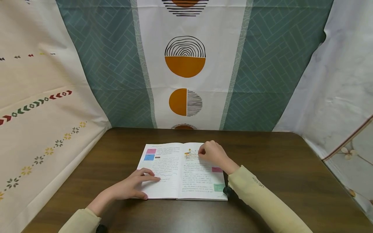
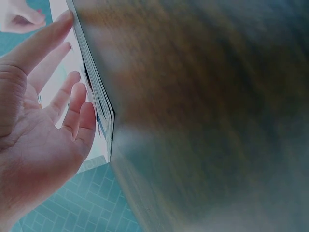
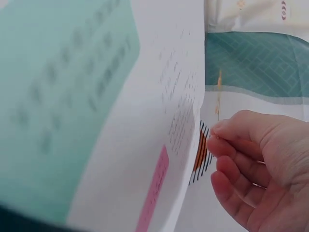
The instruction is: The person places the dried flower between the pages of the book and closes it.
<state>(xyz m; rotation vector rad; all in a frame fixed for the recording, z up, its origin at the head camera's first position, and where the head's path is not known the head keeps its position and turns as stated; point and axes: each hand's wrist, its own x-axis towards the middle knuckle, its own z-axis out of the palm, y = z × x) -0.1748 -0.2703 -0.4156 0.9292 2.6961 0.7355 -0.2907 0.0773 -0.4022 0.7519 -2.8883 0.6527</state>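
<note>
An open book lies flat on the table, with printed text and coloured blocks on both pages. My left hand rests on the lower left of the left page, its fingers spread. In the left wrist view that hand is beside the book's page edges. Above the upper part of the right page, my right hand pinches a thin gold-coloured ornament between thumb and forefinger. In the right wrist view, the slim ornament stands out from the fingertips; its exact kind is unclear.
The brown wooden table extends around the book on all sides. Behind it hangs a green and white patterned cloth. A cream cloth drapes along the left and a whitish one along the right.
</note>
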